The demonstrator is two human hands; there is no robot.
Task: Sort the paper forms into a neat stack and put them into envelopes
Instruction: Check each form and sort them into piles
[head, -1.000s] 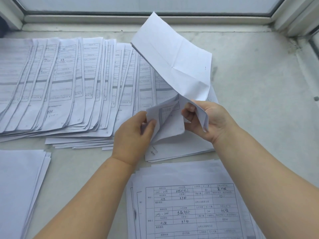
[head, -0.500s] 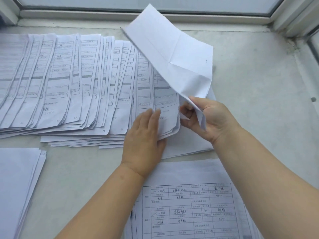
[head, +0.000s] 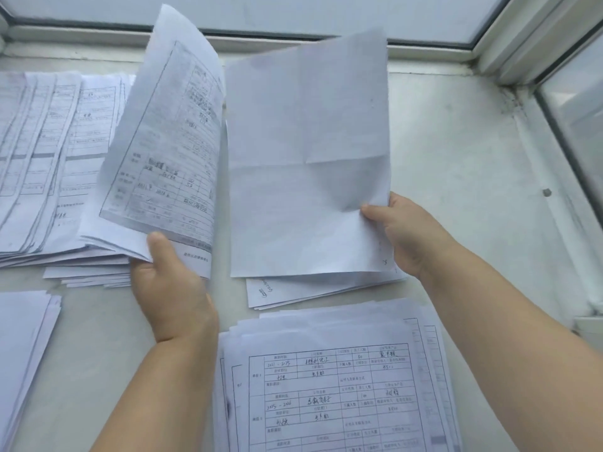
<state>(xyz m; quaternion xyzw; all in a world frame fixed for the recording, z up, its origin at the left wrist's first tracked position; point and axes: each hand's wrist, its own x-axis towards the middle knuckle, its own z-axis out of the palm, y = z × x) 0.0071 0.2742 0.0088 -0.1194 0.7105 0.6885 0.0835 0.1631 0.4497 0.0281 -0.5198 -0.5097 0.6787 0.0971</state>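
Left hand (head: 169, 285) grips a printed form (head: 166, 151) by its bottom edge, thumb on top, sheet lifted & tilted up toward 11 o'clock. Right hand (head: 408, 233) pinches a creased sheet (head: 306, 164), blank side up, at its lower right edge; that sheet stands up at 12 o'clock over a small pile (head: 310, 291) on the sill (head: 456, 190).

Other forms: fanned row (head: 49, 158) at 9-10 o'clock, written-up stack (head: 332, 386) at 6 o'clock, plain stack (head: 23, 353) at 7-8 o'clock. No envelopes in view.

Step in hand, I'd judge: sorting, not yet stuffing. To do it well: flatten the creases before laying the blank-side sheet down, match face-up/face-down w/ the pile it joins, square corners to the pile's edges. Keep the left sheet clear of the fanned row so it doesn't drag the others out of order.
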